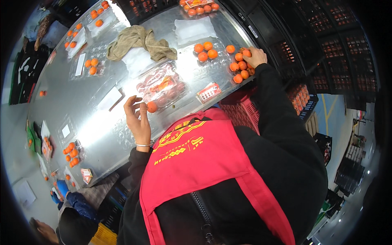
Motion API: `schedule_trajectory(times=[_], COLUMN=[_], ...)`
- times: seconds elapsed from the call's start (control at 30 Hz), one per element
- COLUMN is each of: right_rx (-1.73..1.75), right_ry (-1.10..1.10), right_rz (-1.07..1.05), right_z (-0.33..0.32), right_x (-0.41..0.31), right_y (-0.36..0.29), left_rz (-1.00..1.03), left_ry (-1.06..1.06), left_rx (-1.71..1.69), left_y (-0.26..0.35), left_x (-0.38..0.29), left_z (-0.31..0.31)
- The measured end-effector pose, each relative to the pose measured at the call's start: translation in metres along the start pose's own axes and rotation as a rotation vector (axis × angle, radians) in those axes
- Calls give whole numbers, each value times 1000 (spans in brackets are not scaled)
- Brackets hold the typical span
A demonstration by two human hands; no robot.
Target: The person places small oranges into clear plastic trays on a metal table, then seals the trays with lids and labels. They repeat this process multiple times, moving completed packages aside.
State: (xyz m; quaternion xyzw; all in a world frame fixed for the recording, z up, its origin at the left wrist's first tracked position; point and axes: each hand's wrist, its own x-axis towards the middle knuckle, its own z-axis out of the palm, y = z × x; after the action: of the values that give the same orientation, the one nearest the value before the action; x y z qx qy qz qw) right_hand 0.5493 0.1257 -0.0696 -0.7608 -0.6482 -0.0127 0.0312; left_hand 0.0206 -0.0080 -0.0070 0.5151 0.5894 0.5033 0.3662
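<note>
My left hand is raised over the metal table, fingers apart. Just beside its thumb is a small orange fruit, at the near corner of a clear plastic clamshell box. That box appears to hold more fruit under glare and a coloured label. At the table's right edge, my right hand touches a loose pile of orange fruit; whether it grips one is unclear. Left of the pile, several fruit sit in an open clear tray. Labels with printing lie at the near edge.
A crumpled brown cloth and white liner sheets lie farther back on the metal table. Black crates stand along the right, and a red crate is below the edge. A co-worker's blue-gloved hands are at lower left.
</note>
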Motion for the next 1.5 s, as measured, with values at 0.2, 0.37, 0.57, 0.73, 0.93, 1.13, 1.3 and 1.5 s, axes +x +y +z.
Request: schedule_trajectory(times=[0.2,0.37,0.57,0.73,0.93,1.13,1.3,1.5], right_rx=[-108,925,490,474,1291,1641,1629,1613], right_ry=[202,32,-16,-53,-463,-636,-651,-658], right_rz=[-77,-553,-1049,-1073,-639,-396,-519,-510], right_z=[-35,-42,-36,-28,-27,-37,-47,-56], right_x=[-8,-58,-118,-120,-114,-114,-116,-119], right_y=[-54,-210,-351,-368,-345,-333,-336,-339], left_rz=[-76,-149,-122,-218,-130,-20,58,158], left_ry=[131,3,-48,-15,14,18,-133,-129], left_rx=[-73,9,170,72,86,153,171,131], left_y=[-16,-34,-52,-62,-59,-22,3,6], left_x=[-4,-2,5,9,17,21,22,22], left_z=[-16,-16,-7,-8,-9,-11,-8,-11])
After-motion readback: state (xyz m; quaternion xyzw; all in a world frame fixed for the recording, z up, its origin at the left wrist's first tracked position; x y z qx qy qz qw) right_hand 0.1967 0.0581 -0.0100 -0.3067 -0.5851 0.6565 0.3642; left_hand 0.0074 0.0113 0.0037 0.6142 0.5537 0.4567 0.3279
